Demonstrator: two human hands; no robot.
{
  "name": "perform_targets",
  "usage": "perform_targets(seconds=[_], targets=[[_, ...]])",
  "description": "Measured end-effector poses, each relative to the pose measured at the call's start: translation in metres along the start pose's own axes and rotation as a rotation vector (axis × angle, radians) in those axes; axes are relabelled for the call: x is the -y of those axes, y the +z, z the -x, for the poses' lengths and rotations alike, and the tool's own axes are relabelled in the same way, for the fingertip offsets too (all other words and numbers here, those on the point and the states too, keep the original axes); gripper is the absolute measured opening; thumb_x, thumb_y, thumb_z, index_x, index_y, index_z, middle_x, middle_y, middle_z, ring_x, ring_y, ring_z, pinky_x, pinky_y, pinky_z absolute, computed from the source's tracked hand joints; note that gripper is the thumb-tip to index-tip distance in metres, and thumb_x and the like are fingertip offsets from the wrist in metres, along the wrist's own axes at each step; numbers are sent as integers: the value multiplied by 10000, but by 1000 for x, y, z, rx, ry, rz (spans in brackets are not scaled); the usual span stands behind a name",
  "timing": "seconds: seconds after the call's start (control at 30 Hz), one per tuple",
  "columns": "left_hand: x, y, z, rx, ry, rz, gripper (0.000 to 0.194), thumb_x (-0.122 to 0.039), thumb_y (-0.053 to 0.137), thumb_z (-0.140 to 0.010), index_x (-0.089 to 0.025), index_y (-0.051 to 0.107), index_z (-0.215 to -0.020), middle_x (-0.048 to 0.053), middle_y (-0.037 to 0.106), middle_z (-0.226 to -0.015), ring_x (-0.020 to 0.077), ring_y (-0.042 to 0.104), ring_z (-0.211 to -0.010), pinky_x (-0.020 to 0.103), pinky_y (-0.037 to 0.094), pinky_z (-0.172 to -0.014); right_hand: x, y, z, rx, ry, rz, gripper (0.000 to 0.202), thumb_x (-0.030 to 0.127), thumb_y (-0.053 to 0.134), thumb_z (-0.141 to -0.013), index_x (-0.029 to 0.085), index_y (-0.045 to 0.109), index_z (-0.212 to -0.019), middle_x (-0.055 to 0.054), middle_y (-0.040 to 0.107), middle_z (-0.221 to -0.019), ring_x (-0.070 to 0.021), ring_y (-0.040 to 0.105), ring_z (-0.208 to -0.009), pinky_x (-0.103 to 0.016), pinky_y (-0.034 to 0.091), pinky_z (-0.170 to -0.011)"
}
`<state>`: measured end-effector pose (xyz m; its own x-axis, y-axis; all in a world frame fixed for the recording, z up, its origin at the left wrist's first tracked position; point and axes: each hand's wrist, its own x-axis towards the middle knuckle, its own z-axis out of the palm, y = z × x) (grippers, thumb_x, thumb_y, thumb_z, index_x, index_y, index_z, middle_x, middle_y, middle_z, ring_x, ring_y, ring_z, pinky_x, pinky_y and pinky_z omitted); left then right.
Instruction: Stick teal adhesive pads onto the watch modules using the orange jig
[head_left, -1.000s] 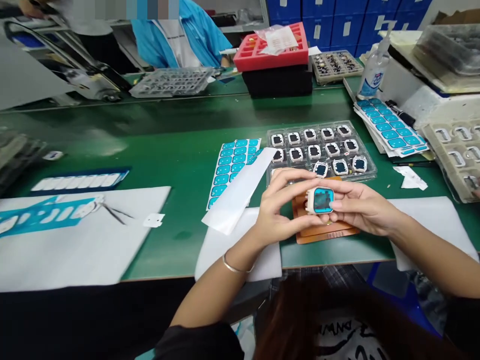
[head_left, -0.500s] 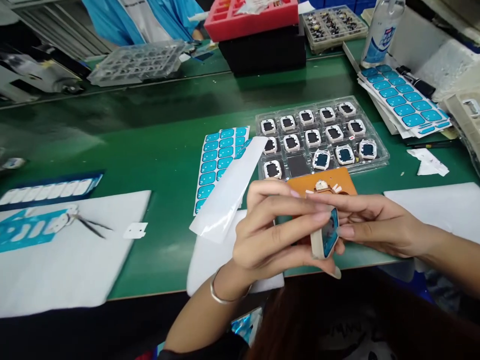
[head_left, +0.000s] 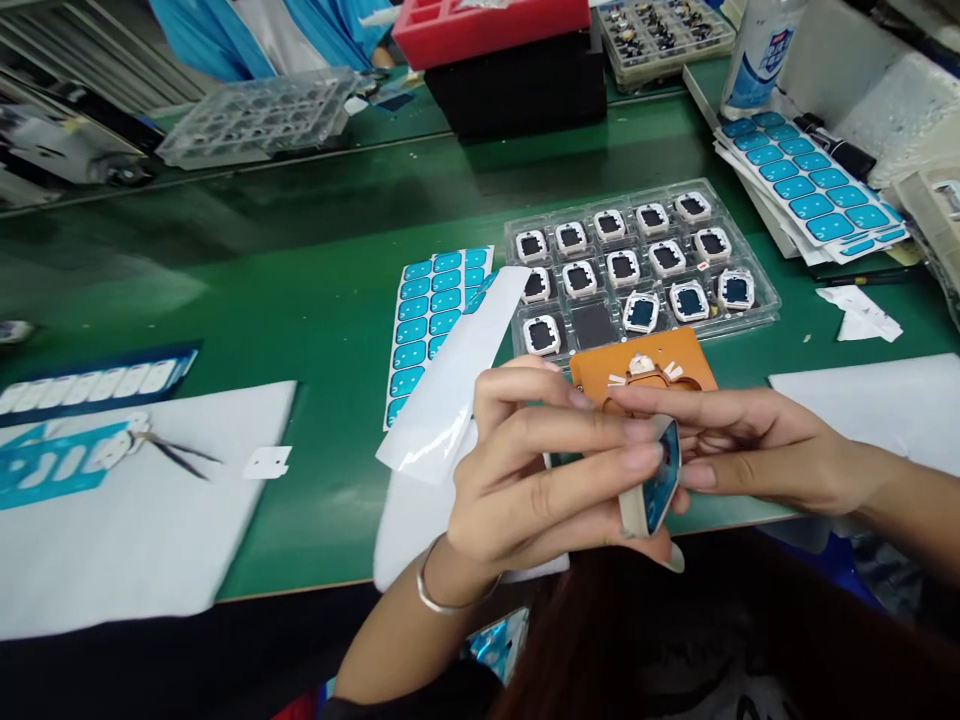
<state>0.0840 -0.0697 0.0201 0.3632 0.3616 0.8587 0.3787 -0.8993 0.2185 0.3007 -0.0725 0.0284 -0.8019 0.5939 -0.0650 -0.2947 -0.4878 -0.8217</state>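
We're holding the watch case [head_left: 661,486] tilted on edge between our hands, nearer us than the orange plate [head_left: 637,350]; our left hand [head_left: 536,475] is gripping its pale side, our right hand [head_left: 772,450] pinching its rightward-facing blue front's rim.

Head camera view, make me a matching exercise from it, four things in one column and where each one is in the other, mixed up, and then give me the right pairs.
Column one:
1. watch case
2. bracelet
3. tweezers
4. red tray

Column two:
A. on top of the black box
B. on the white mat at the left
C. held between the left hand and the right hand
D. around the left wrist

Right pairs: 1-C, 2-D, 3-B, 4-A
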Motion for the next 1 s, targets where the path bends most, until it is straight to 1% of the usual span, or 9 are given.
perform_targets(seconds=[0.17, 0.3, 0.4, 0.5, 0.57, 0.67, 0.83, 0.93, 1.0], targets=[[-2, -2, 2, -26, 19, -15, 173, -442, 748, -816, -311, 658, -885, -48, 660, -805, 166, 545, -842, 372, 529, -840, -1, 5, -3, 6, -61, -49, 530, 38, 598, -912, 373, 596, -1323, 46, 696, -1037, -60, 658, -907, -219, 517, -907], [-4, -2, 5, -30, 6, -68, 141, -443, 756, -806, -368, 653, -867, -61, 645, -734, 173, 534, -788, 372, 544, -811, -5, 7, -5, -39, -86, -79, 481, 65, 601, -914, 354, 620, -1298, 21, 688, -1151, -110, 629, -1109, -271, 492, -984], [-7, -2, 5, -22, -3, -56, 128, -428, 753, -810, -380, 651, -870, -68, 667, -760, 173, 540, -783, 382, 547, -822, -7, 6, -4, -45, -87, -60, 459, 97, 622, -912, 328, 618, -1308, 0, 672, -1224, -142, 590, -1204, -321, 453, -1053], [-9, -1, 4, -24, -17, 8, 112, -315, 747, -826, -368, 652, -853, -79, 696, -835, 168, 545, -831, 389, 528, -868, -9, 5, -3, -34, -76, -28, 473, 124, 646, -908, 344, 603, -1325, 7, 683, -1190, -137, 615, -1160, -332, 443, -1061], [-10, 0, 3, 0, -14, 44, 122, -276, 728, -841, -369, 652, -858, -91, 716, -918, 167, 548, -879, 398, 514, -896, -9, 4, -2, -21, -74, -34, 460, 130, 640, -913, 345, 609, -1318, 10, 695, -1145, -130, 631, -1123, -325, 454, -1045], [-10, -2, 2, 34, 3, 54, 95, -310, 706, -860, -376, 644, -888, -93, 731, -1014, 176, 558, -946, 425, 502, -923, -10, 4, -2, -30, -71, -45, 427, 135, 616, -917, 315, 626, -1304, -5, 701, -1125, -138, 636, -1102, -331, 469, -1026], [-9, -8, 2, 127, -43, -17, 150, -442, 712, -845, -404, 623, -960, -85, 748, -983, 189, 582, -986, 437, 510, -930, -10, 3, -4, -63, -80, 2, 410, 158, 611, -912, 300, 634, -1296, -13, 695, -1132, -140, 653, -1021, -319, 509, -953], [-8, -10, 4, 117, -40, -37, 199, -492, 716, -829, -384, 622, -968, -72, 747, -1002, 190, 582, -985, 424, 501, -912, -10, 3, -4, -61, -80, 14, 434, 148, 607, -907, 288, 620, -1318, -10, 705, -1079, -128, 660, -953, -297, 524, -911], [-7, -9, 5, 94, -28, -35, 224, -484, 738, -812, -367, 623, -963, -63, 747, -1015, 189, 580, -988, 418, 491, -899, -9, 3, -4, -48, -69, 9, 444, 150, 592, -920, 292, 602, -1340, -16, 702, -1102, -122, 658, -927, -295, 527, -904]])
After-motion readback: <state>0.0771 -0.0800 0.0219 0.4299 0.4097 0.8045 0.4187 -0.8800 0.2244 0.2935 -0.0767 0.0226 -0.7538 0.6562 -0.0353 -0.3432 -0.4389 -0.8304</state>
